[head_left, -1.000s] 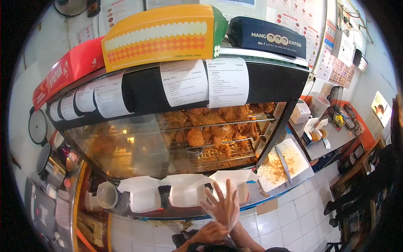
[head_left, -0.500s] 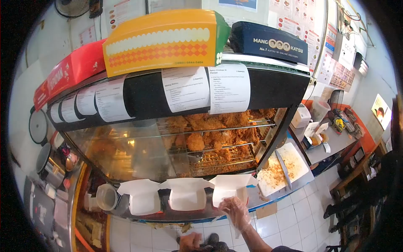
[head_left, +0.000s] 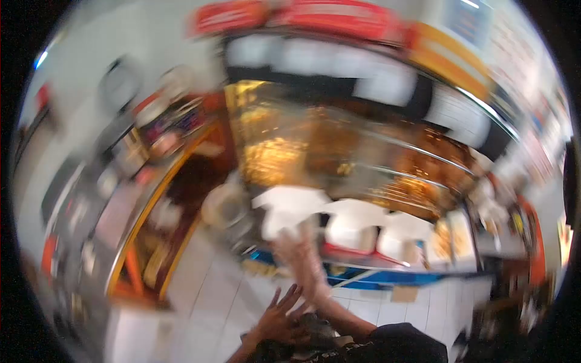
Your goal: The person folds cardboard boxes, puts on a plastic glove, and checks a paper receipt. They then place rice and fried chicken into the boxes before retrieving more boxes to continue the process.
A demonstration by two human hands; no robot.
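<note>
My left hand (head_left: 281, 317) is bare and low in front of my body, its fingers spread and nothing in them. It overlaps the forearm of my right hand (head_left: 298, 257), which wears a clear plastic glove. That gloved hand is at the front of the leftmost open white takeaway box (head_left: 289, 209), its fingers smeared by motion. A middle takeaway box (head_left: 352, 225) and a right-hand takeaway box (head_left: 402, 233) stand beside it in a row, lids up.
Behind the boxes stands a glass warming cabinet (head_left: 339, 145) with fried food on racks. A clear plastic tub (head_left: 225, 206) is left of the boxes. At the right end lies a cutting board (head_left: 463, 239) with crumbs. A steel counter (head_left: 121, 218) runs along the left.
The view has swung left. My gloved right hand has gone from the rightmost box to the leftmost one. My left hand has come up, fingers spread.
</note>
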